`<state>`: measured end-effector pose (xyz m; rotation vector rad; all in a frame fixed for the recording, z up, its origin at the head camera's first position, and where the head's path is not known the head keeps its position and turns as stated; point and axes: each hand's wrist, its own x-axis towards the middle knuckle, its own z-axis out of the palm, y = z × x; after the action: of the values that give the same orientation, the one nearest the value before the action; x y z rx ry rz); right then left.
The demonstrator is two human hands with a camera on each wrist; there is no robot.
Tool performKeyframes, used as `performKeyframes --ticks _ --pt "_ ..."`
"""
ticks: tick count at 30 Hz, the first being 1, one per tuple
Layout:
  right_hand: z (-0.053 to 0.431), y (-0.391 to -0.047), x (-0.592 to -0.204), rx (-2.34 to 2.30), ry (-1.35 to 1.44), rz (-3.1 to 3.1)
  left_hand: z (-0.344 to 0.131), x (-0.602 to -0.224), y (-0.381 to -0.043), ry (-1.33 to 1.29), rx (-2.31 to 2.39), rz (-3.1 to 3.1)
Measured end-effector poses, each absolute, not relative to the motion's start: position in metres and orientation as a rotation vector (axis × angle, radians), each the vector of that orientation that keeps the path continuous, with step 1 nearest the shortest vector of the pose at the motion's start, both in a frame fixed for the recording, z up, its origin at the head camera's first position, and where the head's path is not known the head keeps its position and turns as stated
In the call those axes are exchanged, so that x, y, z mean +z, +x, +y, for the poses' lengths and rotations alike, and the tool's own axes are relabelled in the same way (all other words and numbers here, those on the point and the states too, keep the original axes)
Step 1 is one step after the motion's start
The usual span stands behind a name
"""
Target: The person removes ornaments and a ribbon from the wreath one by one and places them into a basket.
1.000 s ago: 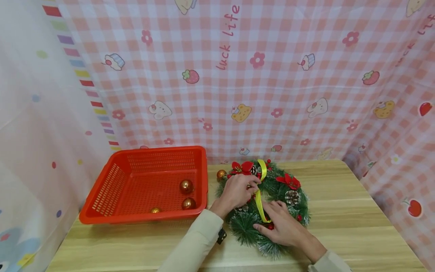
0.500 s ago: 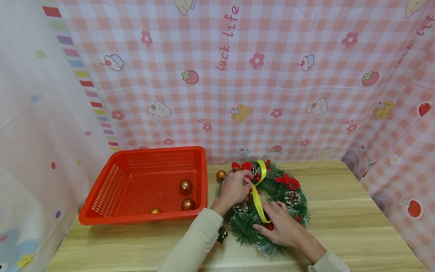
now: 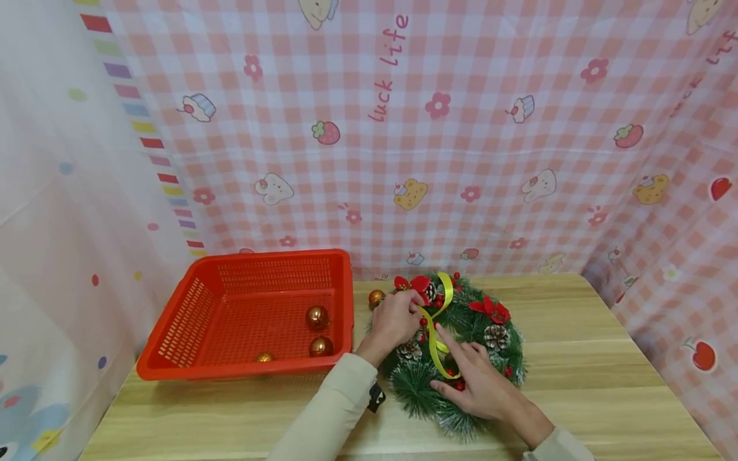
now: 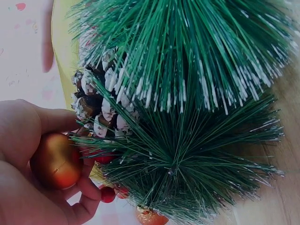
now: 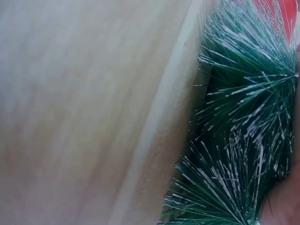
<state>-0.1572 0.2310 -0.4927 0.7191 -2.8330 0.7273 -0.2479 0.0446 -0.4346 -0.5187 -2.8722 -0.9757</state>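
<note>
A green wreath (image 3: 415, 384) with frosted tips, red flowers, berries and pine cones (image 3: 496, 337) lies flat on the table. My left hand (image 3: 394, 319) is over its left side, fingers and thumb curled round an orange-gold bauble (image 4: 56, 161), as the left wrist view shows. A yellow ribbon (image 3: 446, 288) runs across the wreath, passing right at those fingertips. My right hand (image 3: 481, 384) rests on the wreath's lower right, index finger extended to the ribbon. In the right wrist view only part of that hand shows beside the green needles (image 5: 234, 178).
An orange-red plastic basket (image 3: 242, 371) stands to the left, with gold baubles (image 3: 317, 317) inside. Another gold bauble (image 3: 376, 298) sits at the wreath's upper left. Wooden tabletop (image 3: 605, 384) extends to the right, and a checked curtain (image 3: 450, 141) hangs behind.
My left hand has drawn back slightly leftward from the wreath's centre. The ribbon's middle has shifted left and now curves more. My right index finger has stretched out further; the wreath stays put.
</note>
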Motion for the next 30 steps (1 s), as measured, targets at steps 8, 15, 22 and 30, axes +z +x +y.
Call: performKeyframes --ticks 8,15,22,30 --pt "0.231 -0.158 -0.495 0.641 0.838 -2.754 0.047 -0.437 -0.248 -0.523 -1.001 -2.858" --pt "0.23 -0.157 -0.495 0.638 0.794 -2.777 0.049 -0.441 -0.249 -0.521 -0.888 -2.835" --pt "0.231 -0.157 -0.493 0.677 0.726 -2.835 0.045 -0.433 -0.245 -0.548 -0.83 -2.817" --pt "0.23 -0.158 -0.494 0.712 0.704 -2.867 0.027 -0.415 -0.236 -0.579 -0.947 -2.753"
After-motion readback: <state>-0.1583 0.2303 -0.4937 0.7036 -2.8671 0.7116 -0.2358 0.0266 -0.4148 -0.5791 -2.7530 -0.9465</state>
